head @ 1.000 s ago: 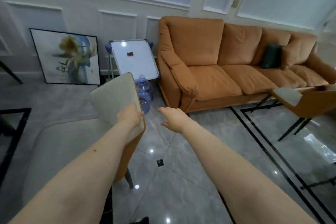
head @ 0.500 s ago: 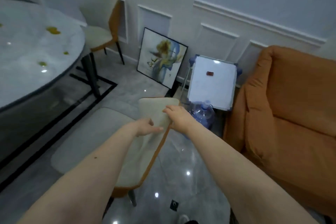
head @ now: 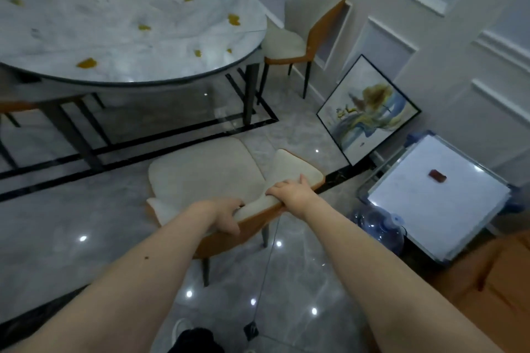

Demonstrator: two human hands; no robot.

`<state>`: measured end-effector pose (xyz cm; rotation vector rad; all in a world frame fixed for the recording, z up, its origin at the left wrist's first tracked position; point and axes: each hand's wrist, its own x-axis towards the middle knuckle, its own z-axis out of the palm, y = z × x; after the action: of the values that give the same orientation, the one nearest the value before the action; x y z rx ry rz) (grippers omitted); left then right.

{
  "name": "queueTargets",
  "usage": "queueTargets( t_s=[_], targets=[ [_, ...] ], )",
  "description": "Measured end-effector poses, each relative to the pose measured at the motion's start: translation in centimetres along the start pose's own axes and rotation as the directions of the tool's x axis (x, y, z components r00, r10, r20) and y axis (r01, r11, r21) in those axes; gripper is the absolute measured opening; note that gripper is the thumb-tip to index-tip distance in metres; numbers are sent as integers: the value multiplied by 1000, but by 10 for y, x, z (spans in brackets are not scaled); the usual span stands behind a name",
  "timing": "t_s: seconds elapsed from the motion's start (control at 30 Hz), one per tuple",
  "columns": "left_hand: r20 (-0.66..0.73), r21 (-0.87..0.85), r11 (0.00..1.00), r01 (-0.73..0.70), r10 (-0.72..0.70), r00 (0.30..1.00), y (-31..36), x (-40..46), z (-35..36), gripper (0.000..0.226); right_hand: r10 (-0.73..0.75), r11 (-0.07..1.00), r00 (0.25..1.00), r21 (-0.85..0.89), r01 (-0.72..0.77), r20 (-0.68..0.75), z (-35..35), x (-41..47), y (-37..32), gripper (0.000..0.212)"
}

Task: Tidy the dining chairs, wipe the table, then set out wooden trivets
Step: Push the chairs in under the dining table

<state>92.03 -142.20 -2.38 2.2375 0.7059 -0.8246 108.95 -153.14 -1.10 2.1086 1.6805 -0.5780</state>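
Chair-tidying step: your left hand (head: 222, 213) and right hand (head: 289, 193) curl their fingers over the chair (head: 206, 172) backrest, which you next push toward the stained desk (head: 120, 23)

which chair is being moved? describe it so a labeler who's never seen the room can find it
Start at the round marble table with yellow spills. On the floor in front of it stands a chair with a cream seat and orange shell. Unlike the matching chair by the wall, both the left hand and right hand grip its backrest.
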Motion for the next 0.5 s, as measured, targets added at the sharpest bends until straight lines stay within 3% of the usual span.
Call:
queueTargets(
  t_s=[0.13,0.3,0.5],
  targets=[
    [-36,-58,997,-42,40,999,-1,-1,2,66,-28,997,999,-72,30,23,-5,8,4,45],
    [-161,-94,993,-72,56,985,1,7,-16,65,42,997,998,-64,-44,-43,-26,25,11,55],
    [-304,60,997,-50,66,951,-12,21,-65,60,158,987,972,-6,-162,-176,-62,57,30,51]
  ],
)
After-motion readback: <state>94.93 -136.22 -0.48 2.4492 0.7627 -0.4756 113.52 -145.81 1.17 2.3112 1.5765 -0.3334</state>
